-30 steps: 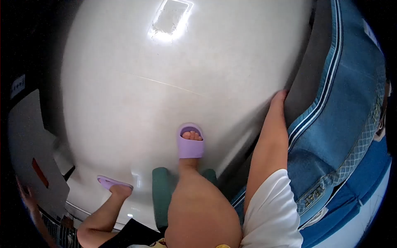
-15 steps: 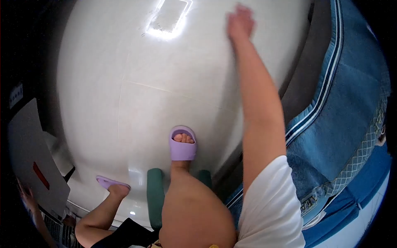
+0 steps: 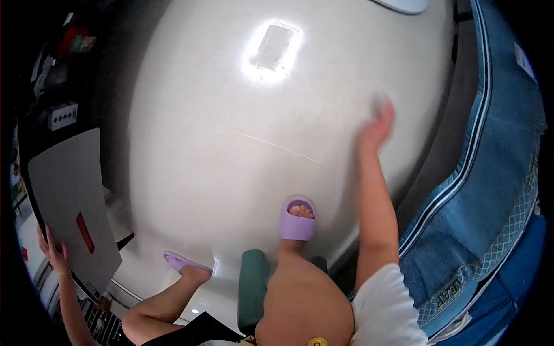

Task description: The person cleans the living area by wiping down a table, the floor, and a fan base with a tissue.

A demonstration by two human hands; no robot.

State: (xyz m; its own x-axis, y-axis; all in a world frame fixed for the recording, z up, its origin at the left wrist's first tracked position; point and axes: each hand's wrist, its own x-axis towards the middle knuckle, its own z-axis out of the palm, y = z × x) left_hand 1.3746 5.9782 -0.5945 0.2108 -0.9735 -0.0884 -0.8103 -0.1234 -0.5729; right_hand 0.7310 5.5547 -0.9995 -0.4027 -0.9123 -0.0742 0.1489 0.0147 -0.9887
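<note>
On the left, my left hand (image 3: 55,254) lies against the edge of a grey panel (image 3: 66,190) with a red slot-like mark (image 3: 85,233). Its fingers look stretched out, and nothing shows in them. My right hand (image 3: 377,128), at the end of an outstretched arm, hangs over the pale floor (image 3: 231,104). Motion blurs its fingers, so their shape is unclear. The nearest large thing to it is a blue sofa cover (image 3: 456,225) with a striped edge, and the hand appears apart from it.
Purple slippers (image 3: 298,225) are on my feet. Green padded legs (image 3: 252,288) of a seat stand below me. At the far left are a small white box (image 3: 62,116) and a dark keyboard (image 3: 104,328). A white rounded object (image 3: 407,4) shows at the top.
The view has shifted, bringing more of the left side into sight. My right hand has come down and nearer to me. More of my left hand now shows at the panel's edge.
</note>
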